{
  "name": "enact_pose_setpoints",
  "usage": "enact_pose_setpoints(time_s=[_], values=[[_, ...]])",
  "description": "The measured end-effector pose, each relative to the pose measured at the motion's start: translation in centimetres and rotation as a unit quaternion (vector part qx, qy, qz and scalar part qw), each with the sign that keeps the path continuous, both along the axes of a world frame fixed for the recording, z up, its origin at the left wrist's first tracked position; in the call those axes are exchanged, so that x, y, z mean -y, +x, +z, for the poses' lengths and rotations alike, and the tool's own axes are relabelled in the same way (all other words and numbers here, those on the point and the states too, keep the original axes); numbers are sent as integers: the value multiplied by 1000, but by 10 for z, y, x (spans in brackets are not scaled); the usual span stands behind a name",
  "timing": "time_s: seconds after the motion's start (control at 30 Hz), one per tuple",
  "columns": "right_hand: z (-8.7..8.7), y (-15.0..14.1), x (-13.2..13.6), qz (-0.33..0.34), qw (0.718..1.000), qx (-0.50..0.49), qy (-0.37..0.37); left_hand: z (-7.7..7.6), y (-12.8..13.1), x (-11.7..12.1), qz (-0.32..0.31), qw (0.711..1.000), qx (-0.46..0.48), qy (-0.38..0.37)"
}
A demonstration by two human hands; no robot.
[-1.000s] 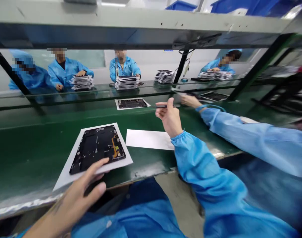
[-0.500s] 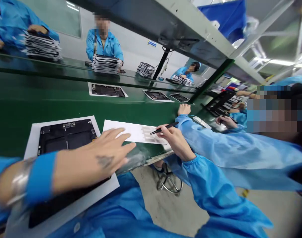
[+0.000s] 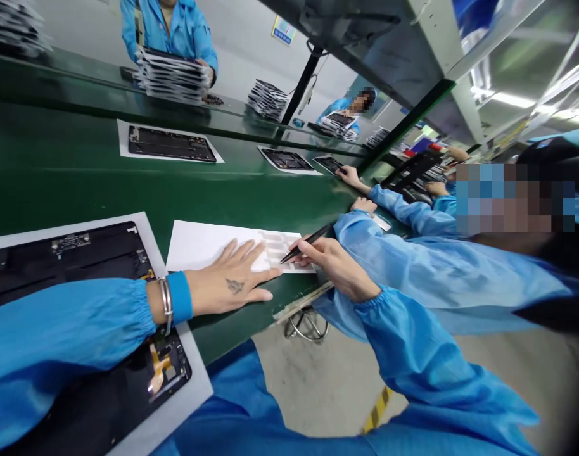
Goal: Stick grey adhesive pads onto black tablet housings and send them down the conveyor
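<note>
My left hand lies flat with fingers spread on a white sheet that carries rows of grey strips. My right hand grips black tweezers, their tip touching the strips at the sheet's right end. A black tablet back panel rests on a white paper under my left forearm, on the green conveyor belt.
More panels on white papers ride the belt further back. A co-worker's sleeves and hands reach onto the belt at my right. Stacks of panels and workers in blue coats stand across the line. A steel shelf runs overhead.
My view swung right and down. My left hand moved from the panel's edge onto the white sheet and lies flat. My right hand came down with the tweezers to the strips.
</note>
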State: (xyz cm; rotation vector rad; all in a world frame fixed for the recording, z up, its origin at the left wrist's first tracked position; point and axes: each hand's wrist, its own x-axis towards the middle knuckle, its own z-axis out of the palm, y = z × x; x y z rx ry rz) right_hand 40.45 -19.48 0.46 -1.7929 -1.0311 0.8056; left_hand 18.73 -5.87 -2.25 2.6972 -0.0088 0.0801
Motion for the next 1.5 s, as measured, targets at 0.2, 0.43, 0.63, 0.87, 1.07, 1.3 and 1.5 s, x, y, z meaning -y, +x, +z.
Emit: enact_pose_setpoints(time_s=[0.2, 0.43, 0.63, 0.87, 1.07, 1.3, 1.5], values=[[6, 0, -3, -11, 999, -30, -30, -2, 4, 4, 11, 1000, 4, -4], [10, 3, -6, -9, 999, -20, -49, 0, 9, 8, 12, 1000, -9, 4], [6, -1, -6, -21, 999, -3, -40, -3, 7, 6, 9, 1000, 7, 19], [7, -20, 0, -108, 984, -82, 112, -6, 12, 8, 3, 999, -14, 32], [28, -25, 4, -139, 960, -65, 233, 33, -13, -16, 58, 996, -1, 61], [39, -39, -12, -120, 959, -37, 255, 56, -153, -87, 311, 928, -19, 205], [43, -128, -83, 68, 970, -21, 232, 18, -193, -83, 295, 931, -20, 216]])
